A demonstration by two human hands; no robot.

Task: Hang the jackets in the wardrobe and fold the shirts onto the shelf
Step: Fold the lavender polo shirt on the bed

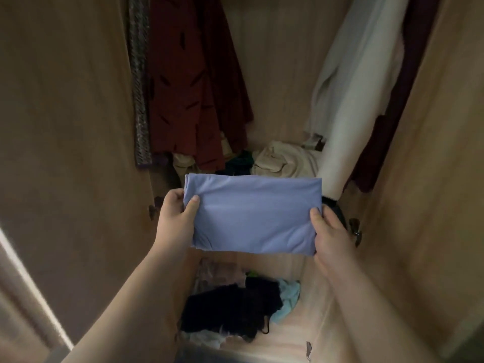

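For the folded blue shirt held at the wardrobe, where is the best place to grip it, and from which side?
Best taken at its two short ends, one hand from each side, as here: the left hand and right hand pinch the folded blue shirt with thumbs on top. It is a flat, wide, limp rectangle, so a grip at both ends likely keeps the folds from sagging open.

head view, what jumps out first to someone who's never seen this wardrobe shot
The flat, folded lavender-blue shirt dominates the centre, pinched at its two short edges by the left hand and the right hand in front of the open wooden wardrobe. Behind it hang a dark red patterned garment at upper left and a long white garment at upper right. Below, a jumbled pile of black clothing fills the lower compartment.
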